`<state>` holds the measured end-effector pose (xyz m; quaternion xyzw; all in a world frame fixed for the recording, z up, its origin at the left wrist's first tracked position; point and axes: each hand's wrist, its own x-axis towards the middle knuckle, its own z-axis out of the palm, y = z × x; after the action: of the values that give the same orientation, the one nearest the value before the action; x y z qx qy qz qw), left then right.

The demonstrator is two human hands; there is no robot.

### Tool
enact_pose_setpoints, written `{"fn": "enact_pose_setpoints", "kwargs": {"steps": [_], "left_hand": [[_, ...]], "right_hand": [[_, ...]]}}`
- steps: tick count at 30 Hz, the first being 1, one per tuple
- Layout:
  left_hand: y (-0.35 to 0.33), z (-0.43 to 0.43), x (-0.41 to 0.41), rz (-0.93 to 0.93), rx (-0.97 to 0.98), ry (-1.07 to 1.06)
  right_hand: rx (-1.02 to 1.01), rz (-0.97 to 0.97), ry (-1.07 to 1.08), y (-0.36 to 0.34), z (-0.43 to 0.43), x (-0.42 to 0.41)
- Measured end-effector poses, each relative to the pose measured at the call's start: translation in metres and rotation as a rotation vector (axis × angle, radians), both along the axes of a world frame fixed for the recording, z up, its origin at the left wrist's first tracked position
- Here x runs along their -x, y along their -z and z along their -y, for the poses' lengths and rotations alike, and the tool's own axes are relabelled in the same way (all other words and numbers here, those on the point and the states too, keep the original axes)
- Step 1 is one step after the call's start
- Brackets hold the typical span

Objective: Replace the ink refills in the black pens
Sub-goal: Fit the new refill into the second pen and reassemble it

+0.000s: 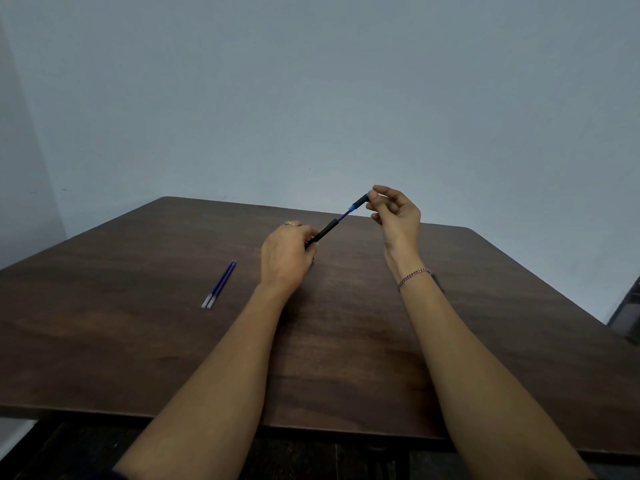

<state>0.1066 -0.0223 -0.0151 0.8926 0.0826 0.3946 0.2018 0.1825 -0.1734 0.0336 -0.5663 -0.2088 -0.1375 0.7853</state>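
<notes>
Head view: pen pulled apart above counter.
Left hand grips black barrel; right hand pinches tip section, blue refill spanning between. Two spare refills lie left.

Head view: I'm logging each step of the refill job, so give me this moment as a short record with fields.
left hand: left hand holds the black pen barrel at its lower end
right hand: right hand pinches the black tip section
pen state: the two parts are apart, with a blue refill showing between them
spare refills: two blue refills lie side by side on the table, left of the hands
wrist: bracelet on the right wrist
</notes>
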Motion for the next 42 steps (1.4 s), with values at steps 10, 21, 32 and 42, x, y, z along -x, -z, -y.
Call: {"fn": "enact_pose_setpoints", "kwargs": {"steps": [10, 21, 32, 42], "left_hand": [[0.0, 0.0, 0.001, 0.015, -0.003, 0.014], [-0.001, 0.0, 0.003, 0.015, -0.015, 0.014], [-0.002, 0.001, 0.002, 0.002, -0.004, 0.009], [-0.002, 0.003, 0.002, -0.006, -0.007, 0.03]], "right_hand": [[0.107, 0.022, -0.107, 0.007, -0.006, 0.0], [0.158, 0.045, -0.115, 0.009, -0.008, 0.0], [0.106, 0.003, -0.34, 0.01, -0.006, 0.003], [0.167, 0.025, -0.199, 0.012, -0.009, 0.001]]}}
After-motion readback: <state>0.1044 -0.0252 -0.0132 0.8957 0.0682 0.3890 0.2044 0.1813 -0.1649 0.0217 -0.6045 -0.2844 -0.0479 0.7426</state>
